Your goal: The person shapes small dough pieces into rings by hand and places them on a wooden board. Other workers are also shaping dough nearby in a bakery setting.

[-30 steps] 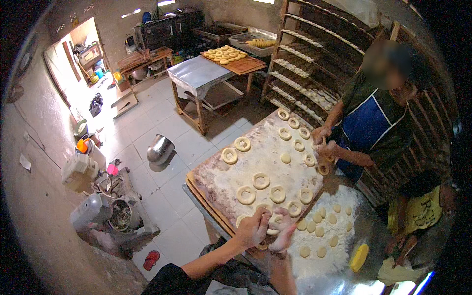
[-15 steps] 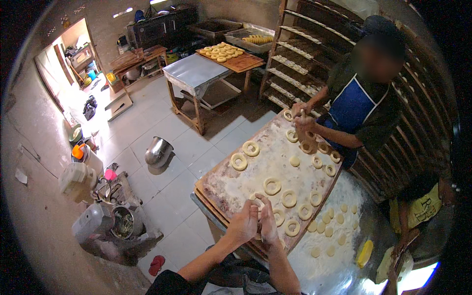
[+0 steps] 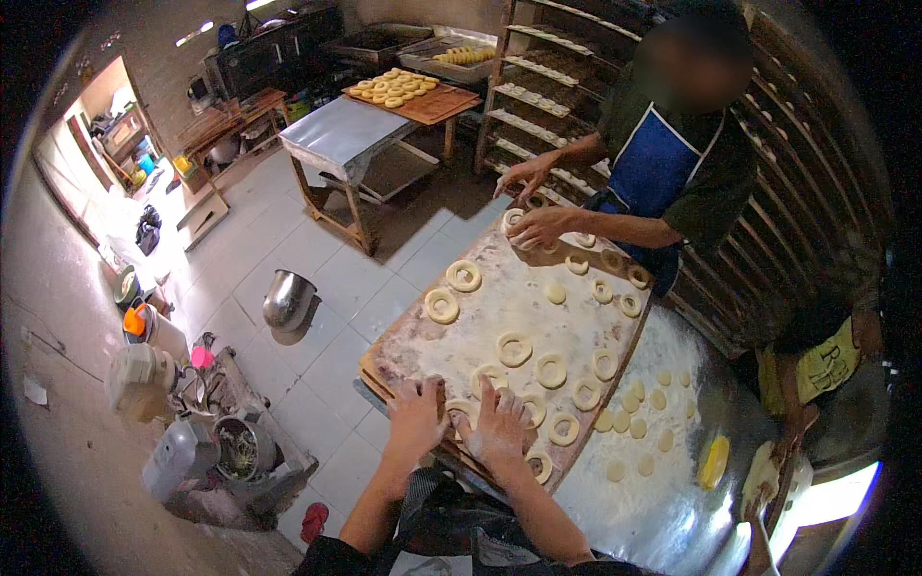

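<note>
A pale dough ring point(image 3: 463, 410) lies on the floured wooden board point(image 3: 399, 360) between my two hands. Beside its left edge is my left hand point(image 3: 416, 415), fingers forward and low over the board. My right hand point(image 3: 498, 432) is at the ring's other side with its fingers spread and its thumb close to the ring. Another dough ring point(image 3: 489, 377) lies just past my right fingertips. Further rings, such as one point(image 3: 515, 349) near the middle and one point(image 3: 551, 371) to its right, rest around them. A small dough disc point(image 3: 555, 294) sits farther back.
Across the board a co-worker in a blue apron point(image 3: 656, 154) has both hands at dough rings. To the right, dough discs point(image 3: 621, 422) lie on a floured metal table point(image 3: 586, 523). Racks point(image 3: 490, 115) stand behind; a metal bowl point(image 3: 288, 300) is on the floor.
My hands, previously together over the board, have parted, the left going left; a dough ring now shows between them. The co-worker's hands have separated and lowered. The view has shifted slightly.
</note>
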